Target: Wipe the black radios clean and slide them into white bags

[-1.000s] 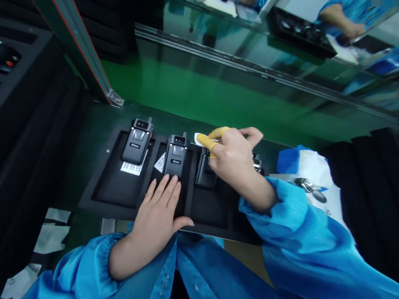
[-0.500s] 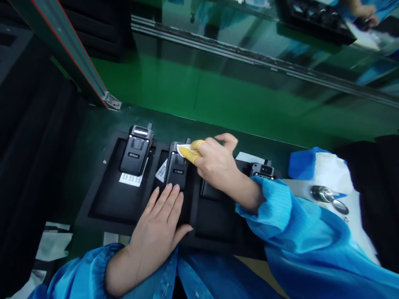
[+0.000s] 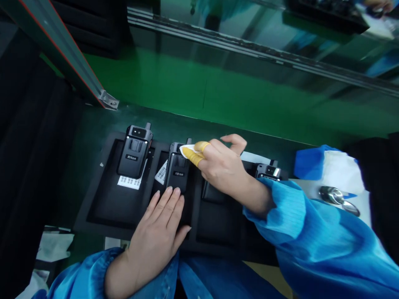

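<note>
A black foam tray (image 3: pixel 102 207) holds several black handheld radios marked "Riton". My left hand (image 3: pixel 158 232) lies flat with fingers together on the tray, its fingertips at the lower end of the second radio (image 3: pixel 178 172). My right hand (image 3: pixel 221 166), with yellow finger cots, pinches a small white wipe (image 3: pixel 187 150) against the top of that second radio. The first radio (image 3: pixel 134 151) lies to the left on a white label. A third radio (image 3: pixel 212 195) is mostly hidden under my right hand, and a fourth (image 3: pixel 268 170) peeks out behind my right wrist.
A green conveyor belt (image 3: pixel 202 91) runs beyond the tray, with a metal rail behind it. A slanted metal post (image 3: pixel 62 58) stands at the upper left. White and blue cloth (image 3: pixel 330 170) with a shiny metal tool (image 3: pixel 338 196) lies at right. Paper scraps (image 3: pixel 52 245) lie at lower left.
My right hand with the wipe has moved left from above the third radio to the top of the second radio. My left hand has stayed flat on the tray.
</note>
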The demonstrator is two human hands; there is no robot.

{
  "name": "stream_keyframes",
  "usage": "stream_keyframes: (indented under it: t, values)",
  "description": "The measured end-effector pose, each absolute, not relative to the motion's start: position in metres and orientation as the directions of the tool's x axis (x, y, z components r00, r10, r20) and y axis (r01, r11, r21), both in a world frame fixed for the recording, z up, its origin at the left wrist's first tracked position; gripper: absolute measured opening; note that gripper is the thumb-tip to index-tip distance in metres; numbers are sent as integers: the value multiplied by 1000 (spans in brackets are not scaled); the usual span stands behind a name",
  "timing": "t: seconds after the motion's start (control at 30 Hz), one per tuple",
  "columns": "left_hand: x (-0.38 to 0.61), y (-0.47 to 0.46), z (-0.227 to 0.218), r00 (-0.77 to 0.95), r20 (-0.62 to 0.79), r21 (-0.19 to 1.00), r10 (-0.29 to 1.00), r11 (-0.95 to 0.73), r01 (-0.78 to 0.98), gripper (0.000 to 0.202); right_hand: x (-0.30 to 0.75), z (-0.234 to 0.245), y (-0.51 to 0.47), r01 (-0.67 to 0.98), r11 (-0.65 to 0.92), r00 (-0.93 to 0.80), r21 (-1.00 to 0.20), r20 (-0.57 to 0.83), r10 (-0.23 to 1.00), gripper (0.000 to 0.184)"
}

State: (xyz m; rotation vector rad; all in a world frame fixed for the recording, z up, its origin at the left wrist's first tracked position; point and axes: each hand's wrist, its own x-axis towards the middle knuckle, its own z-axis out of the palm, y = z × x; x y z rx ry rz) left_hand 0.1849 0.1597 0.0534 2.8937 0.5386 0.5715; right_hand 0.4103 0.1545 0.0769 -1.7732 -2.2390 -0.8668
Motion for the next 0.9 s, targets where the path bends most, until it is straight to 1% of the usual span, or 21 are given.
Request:
stream_keyframes:
  t: [0.1,0.17,0.3,0.43,0.57,0.67,0.8,0.9]
  values:
    - [184,159,52,863,337,220,377,-923,317,39,416,77,149,937,36,-206,346,470,858,38]
    - [183,159,52,862,337,227,378,-921,315,39,414,77,153,945,-18,-153,328,488,860,36]
    - [183,159,51,859,347,220,375,-923,314,37,398,78,170,958,21,-158,284,468,869,35]
    - [183,159,51,864,338,211,372,-925,316,37,392,76,174,961,43,-168,272,455,874,37]
    - [184,160,52,870,329,211,366,-927,310,38,406,71,153,956,-10,-127,292,446,886,38]
    - [184,160,52,868,335,219,366,-926,306,38,417,73,134,968,-77,-29,238,411,911,36]
    - [182,160,50,867,335,231,368,-925,303,38,417,77,132,980,-125,39,156,465,884,33]
    - [181,160,48,868,332,232,370,-924,305,38,404,75,148,983,-95,3,157,501,865,35]
